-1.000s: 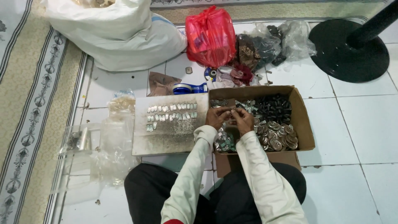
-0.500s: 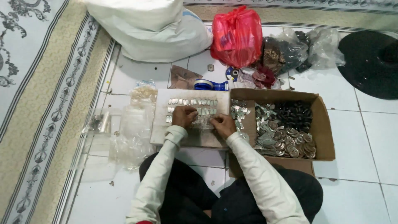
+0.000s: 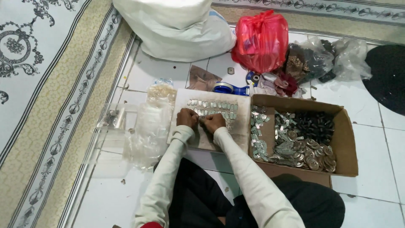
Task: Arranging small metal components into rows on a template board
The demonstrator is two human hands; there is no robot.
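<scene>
I sit on a tiled floor with a pale board in front of me. Rows of small silvery metal pieces lie across its top. My left hand and my right hand rest side by side on the board just below those rows, fingers curled, pinching at small pieces; what sits between the fingertips is too small to make out. To the right stands a cardboard box holding silvery tags, round metal discs and dark parts.
Clear plastic bags lie left of the board. Behind it are a blue tape dispenser, a red plastic bag, a large white sack and grey bags of parts. A patterned carpet borders the left.
Both hands have moved left from the cardboard box onto the board and now work below the rows of metal pieces. The view has shifted left as well.
</scene>
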